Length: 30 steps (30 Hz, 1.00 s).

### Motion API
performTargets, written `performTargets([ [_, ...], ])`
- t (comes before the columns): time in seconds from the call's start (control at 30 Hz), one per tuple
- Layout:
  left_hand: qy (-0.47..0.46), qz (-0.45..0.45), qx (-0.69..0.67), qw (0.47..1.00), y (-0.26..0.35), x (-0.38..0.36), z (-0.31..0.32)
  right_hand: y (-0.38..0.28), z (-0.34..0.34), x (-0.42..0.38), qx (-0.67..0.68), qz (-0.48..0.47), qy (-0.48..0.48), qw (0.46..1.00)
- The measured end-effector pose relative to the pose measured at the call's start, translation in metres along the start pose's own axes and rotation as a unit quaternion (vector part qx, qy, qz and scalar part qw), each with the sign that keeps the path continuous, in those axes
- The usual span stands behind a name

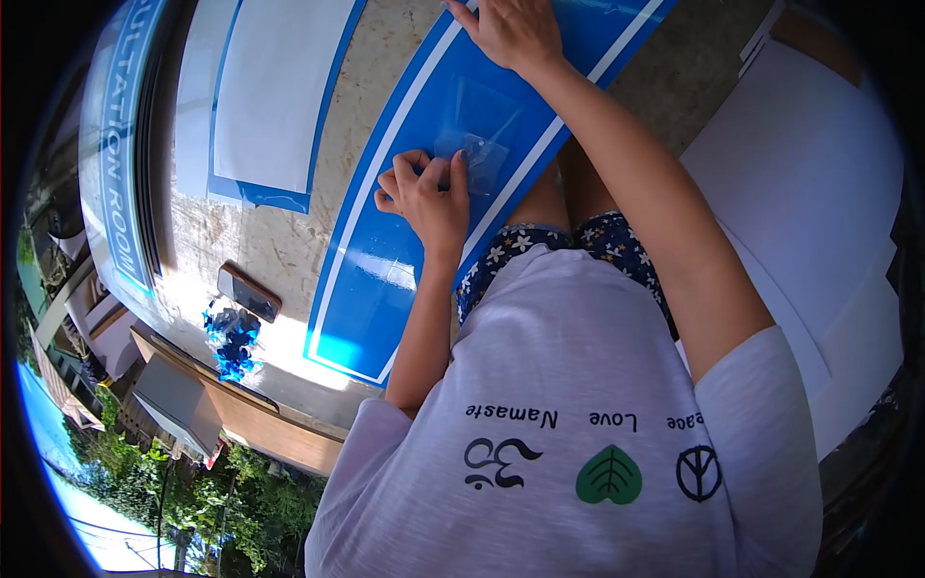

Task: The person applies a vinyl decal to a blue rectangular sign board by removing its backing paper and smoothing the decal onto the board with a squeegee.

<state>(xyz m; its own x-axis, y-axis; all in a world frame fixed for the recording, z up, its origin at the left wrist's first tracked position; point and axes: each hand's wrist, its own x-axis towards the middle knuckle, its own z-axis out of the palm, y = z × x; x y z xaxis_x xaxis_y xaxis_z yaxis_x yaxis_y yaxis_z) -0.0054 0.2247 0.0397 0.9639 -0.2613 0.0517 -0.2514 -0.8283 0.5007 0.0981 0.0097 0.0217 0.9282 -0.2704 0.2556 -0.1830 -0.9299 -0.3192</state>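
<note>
A phone (249, 292) lies on the stone floor (279, 241) at about 9 o'clock. Just below it, near 8 o'clock, there is a small heap of blue scraps (229, 337). A white sheet with blue border (275, 91) lies at 11 o'clock. Large white boards (809, 193) lie at 3 o'clock.

The white T-shirt (578, 385) carries "Namaste", "Love" and a partly hidden word ending "ace" in black, each above a symbol: an Om sign, a green leaf, a peace sign. At far left, a blue sign (120, 144) reads "...ULTATION ROOM" in white capitals, its start cut off.
</note>
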Motion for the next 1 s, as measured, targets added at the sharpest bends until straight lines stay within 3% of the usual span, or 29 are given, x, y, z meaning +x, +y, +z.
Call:
performTargets([
  [1.0, -0.008, -0.046, 0.009, 0.999, -0.006, -0.035, -0.016, 0.0, 0.0, 0.0, -0.006, -0.005, 0.003, 1.0],
])
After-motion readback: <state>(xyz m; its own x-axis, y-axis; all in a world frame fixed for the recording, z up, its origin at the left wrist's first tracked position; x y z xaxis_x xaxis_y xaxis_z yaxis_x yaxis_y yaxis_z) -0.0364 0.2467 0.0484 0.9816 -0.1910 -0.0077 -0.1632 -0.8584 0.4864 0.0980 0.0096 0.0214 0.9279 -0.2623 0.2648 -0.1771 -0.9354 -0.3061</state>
